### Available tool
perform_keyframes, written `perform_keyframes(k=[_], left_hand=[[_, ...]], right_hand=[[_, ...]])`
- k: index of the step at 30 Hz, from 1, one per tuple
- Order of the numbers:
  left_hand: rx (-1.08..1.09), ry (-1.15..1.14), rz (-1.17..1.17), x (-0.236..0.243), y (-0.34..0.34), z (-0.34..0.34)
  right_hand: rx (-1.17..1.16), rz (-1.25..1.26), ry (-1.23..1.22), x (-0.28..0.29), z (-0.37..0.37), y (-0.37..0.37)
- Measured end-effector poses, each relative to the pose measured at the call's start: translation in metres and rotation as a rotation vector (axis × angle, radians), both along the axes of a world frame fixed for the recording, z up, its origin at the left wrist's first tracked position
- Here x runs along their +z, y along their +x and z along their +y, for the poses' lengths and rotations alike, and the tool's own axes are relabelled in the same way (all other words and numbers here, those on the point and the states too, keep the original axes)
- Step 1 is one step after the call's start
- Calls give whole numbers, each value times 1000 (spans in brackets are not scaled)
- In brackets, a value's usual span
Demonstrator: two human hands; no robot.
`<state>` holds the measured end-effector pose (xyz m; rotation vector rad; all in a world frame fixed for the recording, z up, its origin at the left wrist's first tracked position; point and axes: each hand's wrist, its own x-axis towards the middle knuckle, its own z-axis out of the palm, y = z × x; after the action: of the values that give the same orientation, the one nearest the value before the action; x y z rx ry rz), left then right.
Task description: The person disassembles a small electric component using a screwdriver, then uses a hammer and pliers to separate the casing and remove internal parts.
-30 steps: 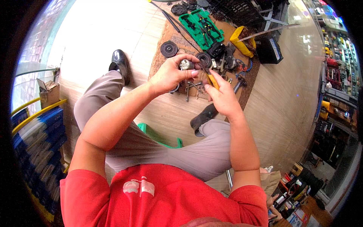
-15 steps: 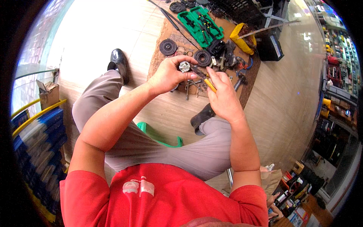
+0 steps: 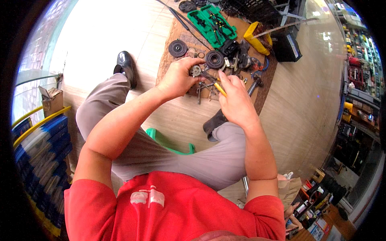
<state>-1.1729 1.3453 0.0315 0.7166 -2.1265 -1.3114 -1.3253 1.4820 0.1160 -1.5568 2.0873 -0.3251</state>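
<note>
The left hand's (image 3: 175, 82) grip pinches a small round metal part (image 3: 195, 71) above the near left corner of the brown board (image 3: 164, 67); the right hand's (image 3: 238, 101) grip is wrapped around yellow-handled pliers (image 3: 220, 89), tips beside the part. Toward the board's far edge, an open green case (image 3: 203, 32) holds dark hand tools (image 3: 218, 29). By the far right corner, a black box (image 3: 284, 51) bears a pale label (image 3: 293, 45), too small to read.

A: Colours around the green rectangular plastic tool case (image 3: 208, 35)?
B: Below it: yellow-handled metal pliers (image 3: 220, 89), silver-grey round metal part (image 3: 195, 71). Right of it: boxy yellow housing (image 3: 251, 36).
A: Patterns?
B: Concentric rings, round black disc (image 3: 178, 48), lower left of case.
</note>
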Motion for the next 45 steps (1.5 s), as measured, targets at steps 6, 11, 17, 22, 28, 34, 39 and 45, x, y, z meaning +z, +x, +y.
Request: perform_keyframes(k=[6, 11, 17, 22, 28, 34, 39, 45], left_hand=[[-112, -122, -85, -4, 4, -6], [-73, 259, -55, 2, 10, 7], [166, 1400, 508, -51, 39, 118], [151, 1433, 631, -73, 43, 143], [106, 1419, 584, -101, 46, 130], [22, 1449, 666, -114, 36, 128], [45, 1382, 583, -116, 27, 123], [41, 1424, 702, -117, 28, 119]], right_hand=[[47, 57, 56, -5, 0, 2], [80, 70, 33, -8, 1, 2], [177, 90, 9, -10, 11, 20], [229, 73, 38, -8, 29, 33], [226, 146, 112, -25, 56, 33], [285, 227, 166, -40, 45, 44], [337, 387, 178, -38, 35, 49], [363, 464, 198, -35, 30, 53]])
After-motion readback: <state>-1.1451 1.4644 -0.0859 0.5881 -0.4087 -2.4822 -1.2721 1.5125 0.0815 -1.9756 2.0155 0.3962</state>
